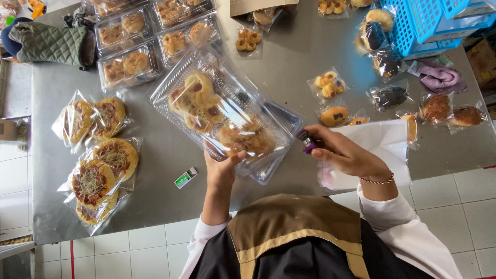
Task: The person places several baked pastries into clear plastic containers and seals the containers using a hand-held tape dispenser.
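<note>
Left hand (221, 170) grips clear pastry box (222, 111); right hand (345, 153) fingers pinch purple stapler (308, 140)

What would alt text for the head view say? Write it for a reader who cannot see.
Seen from above, a person's left hand holds up a clear plastic box of pastries while the right hand holds a small purple object beside it. Bagged breads lie around on a steel table.

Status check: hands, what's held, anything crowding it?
Left hand grips clear pastry box. Right hand holds purple stapler. Bagged pastries nearby, not touching.
</note>
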